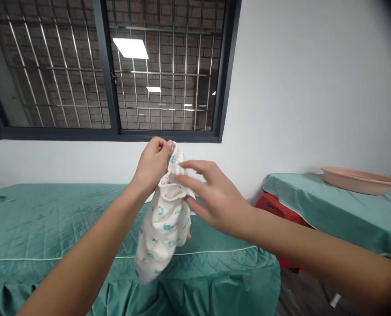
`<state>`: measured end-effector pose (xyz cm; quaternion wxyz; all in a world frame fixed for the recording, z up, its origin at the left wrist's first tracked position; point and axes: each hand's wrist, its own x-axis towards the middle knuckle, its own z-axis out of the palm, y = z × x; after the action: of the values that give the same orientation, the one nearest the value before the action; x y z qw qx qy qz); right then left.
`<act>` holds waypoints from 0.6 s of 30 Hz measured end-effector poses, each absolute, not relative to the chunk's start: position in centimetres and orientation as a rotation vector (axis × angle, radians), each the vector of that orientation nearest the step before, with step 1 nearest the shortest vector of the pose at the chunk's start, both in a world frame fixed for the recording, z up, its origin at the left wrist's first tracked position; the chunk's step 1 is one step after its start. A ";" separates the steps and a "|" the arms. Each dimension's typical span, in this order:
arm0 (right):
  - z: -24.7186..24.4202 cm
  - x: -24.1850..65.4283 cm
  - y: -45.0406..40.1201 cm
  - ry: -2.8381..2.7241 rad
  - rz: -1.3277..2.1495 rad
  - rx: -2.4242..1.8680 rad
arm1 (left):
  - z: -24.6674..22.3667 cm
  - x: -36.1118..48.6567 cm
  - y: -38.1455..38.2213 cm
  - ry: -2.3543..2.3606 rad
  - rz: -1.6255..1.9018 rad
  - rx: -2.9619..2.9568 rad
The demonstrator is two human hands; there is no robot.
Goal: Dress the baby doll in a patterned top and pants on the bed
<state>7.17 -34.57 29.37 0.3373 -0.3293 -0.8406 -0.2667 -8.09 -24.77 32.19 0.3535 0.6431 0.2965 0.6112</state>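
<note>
A small white baby garment (pixel 165 224) with teal and green prints hangs in the middle of the head view, above the green bed. Its gathered edges are at the top, and its lower part dangles loosely, slightly blurred. My left hand (pixel 154 160) is closed, pinching the upper edge. Close by on the right, my right hand (pixel 211 195) has its fingers apart beside the gathered opening; motion blurs the fingertips, so contact with the cloth is uncertain. Behind the garment's right side shows a small skin-toned bit (pixel 189 233) of something mostly hidden.
A quilted green bed cover (pixel 67 228) spreads below my hands. To the right, a pink basin (pixel 356 181) rests on a green-draped table (pixel 300 188), with a red object (pixel 277 210) under its cloth. Behind the bed are a white wall and a barred window (pixel 167 136).
</note>
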 end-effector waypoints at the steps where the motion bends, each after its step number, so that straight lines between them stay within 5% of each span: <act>1: 29.6 6.7 -34.9 -2.259 -0.826 -0.797 | 32.5 -7.9 -24.8 0.777 1.585 1.642; 7: 29.4 5.7 -33.7 -2.438 -1.236 -0.900 | 32.7 -7.9 -24.1 0.768 1.731 1.616; 18: 29.7 5.9 -30.7 -2.178 -1.010 -1.401 | 31.5 -8.9 -24.6 0.617 1.630 1.356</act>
<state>5.90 -30.70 29.72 0.1800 -0.4959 -0.7706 -0.3575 -8.90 -24.57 31.50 0.4501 0.5484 0.2497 0.6591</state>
